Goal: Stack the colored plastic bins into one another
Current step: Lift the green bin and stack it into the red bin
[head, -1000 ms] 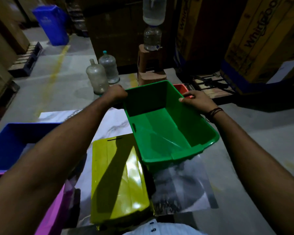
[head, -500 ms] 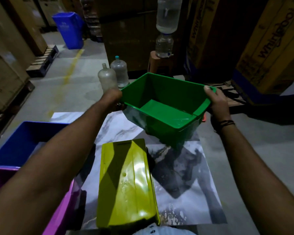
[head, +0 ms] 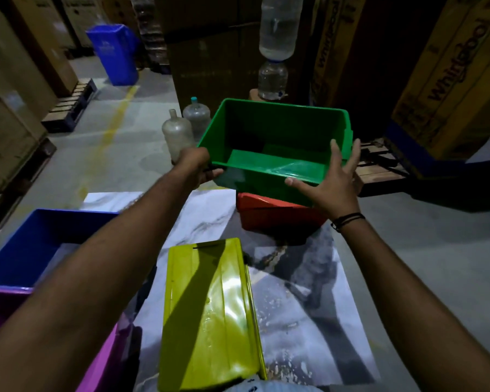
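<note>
Green plastic is sitting tilted over the red bin [head: 277, 215] at the far end of the table [head: 198, 210]: you are gripping the green bin [head: 269, 142] at its near left corner with your left hand [head: 194, 168], fingers curled under the rim, while your right hand [head: 330, 179] is hovering spread wide at the near right edge, gripping nothing. Judging from this, you are seating green into red, so be levelling it, lining its corners up with the red rim, and pressing down evenly with both hands so it is not jamming crooked.
</note>
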Motion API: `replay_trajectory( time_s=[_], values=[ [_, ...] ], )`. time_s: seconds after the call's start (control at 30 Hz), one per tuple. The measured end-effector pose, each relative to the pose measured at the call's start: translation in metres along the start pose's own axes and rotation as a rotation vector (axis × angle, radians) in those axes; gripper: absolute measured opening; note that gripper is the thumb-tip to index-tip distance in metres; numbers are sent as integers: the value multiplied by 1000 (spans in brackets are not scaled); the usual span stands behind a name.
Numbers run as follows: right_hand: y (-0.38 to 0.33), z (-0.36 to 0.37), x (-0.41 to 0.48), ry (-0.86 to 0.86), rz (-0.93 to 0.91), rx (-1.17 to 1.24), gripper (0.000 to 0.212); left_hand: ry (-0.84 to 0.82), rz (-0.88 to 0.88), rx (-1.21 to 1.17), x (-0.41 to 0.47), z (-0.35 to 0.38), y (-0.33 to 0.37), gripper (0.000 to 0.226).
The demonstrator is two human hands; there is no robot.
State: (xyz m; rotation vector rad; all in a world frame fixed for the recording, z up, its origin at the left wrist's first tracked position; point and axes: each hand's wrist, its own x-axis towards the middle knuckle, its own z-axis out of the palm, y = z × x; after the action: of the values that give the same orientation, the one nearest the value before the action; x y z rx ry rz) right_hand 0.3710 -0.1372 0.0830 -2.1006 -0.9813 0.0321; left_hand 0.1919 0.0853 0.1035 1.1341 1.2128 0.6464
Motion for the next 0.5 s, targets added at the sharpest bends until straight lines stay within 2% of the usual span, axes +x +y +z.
replay_trajectory(
  time_s=[0.07,0.13,0.23,0.3,0.4,0.5],
  values=[
    [3,-2,4,22,50,-19,117,6,43,49,-3,3,3,35],
    [11,-5,12,53,132,57,118,18,118,206,-3,4,5,32],
    [21,-10,27,74,154,108,108,35,247,392,-1,5,5,38],
    [27,-14,38,73,173,128,101,17,271,359,0,10,4,45],
    [31,-21,53,67,215,147,115,6,292,342,-1,20,5,58],
    [40,-25,67,34,225,123,120,7,309,308,-1,28,7,57]
  ],
)
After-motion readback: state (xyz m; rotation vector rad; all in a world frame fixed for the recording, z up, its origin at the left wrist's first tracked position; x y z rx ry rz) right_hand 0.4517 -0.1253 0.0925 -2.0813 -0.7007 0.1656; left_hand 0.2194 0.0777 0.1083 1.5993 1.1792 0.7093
